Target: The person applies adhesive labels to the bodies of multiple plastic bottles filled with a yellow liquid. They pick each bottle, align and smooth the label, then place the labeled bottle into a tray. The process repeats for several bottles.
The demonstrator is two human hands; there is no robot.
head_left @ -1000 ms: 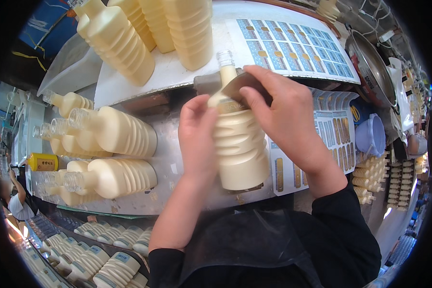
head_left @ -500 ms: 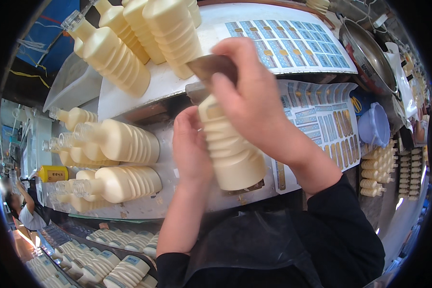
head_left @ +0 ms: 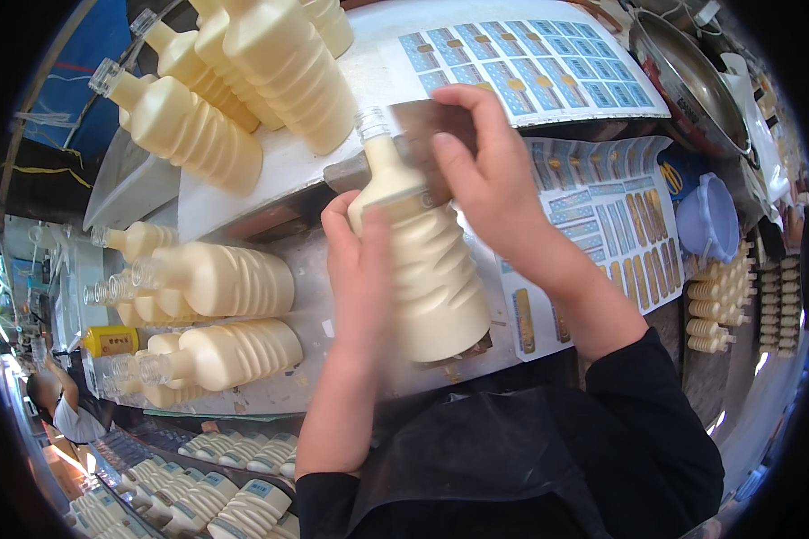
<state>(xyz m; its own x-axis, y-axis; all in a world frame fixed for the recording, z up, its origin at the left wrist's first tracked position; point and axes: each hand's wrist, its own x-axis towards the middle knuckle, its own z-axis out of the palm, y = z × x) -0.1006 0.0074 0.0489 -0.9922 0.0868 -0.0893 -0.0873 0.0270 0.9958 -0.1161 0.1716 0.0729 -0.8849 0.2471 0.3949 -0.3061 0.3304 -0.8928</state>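
A cream plastic bottle (head_left: 436, 287) with ribbed sides and a clear threaded neck lies in front of me, neck pointing away. A narrow greyish strip (head_left: 394, 208) crosses its shoulder. My left hand (head_left: 355, 269), partly smeared by motion, grips the bottle's left side with bent fingers near the shoulder. Between the thumb and fingers of my right hand (head_left: 499, 175) is a flat dark-brown scraper-like piece (head_left: 431, 133), its lower edge near the bottle's shoulder. Some of the bottle's support is hidden beneath it.
Label sheets (head_left: 521, 67) lie on the raised white board and lower right (head_left: 602, 216). Cream bottles stand at back left (head_left: 288, 72) and lie at left (head_left: 234, 278). Nearby are a yellow container (head_left: 110, 340), purple bucket (head_left: 708, 220), metal pan (head_left: 692, 81) and labelled bottles (head_left: 252, 508).
The brown piece and my right hand have shifted slightly right, uncovering the bottle's neck and shoulder strip. My left hand's fingers have moved along the bottle's left side. The view has shifted slightly.
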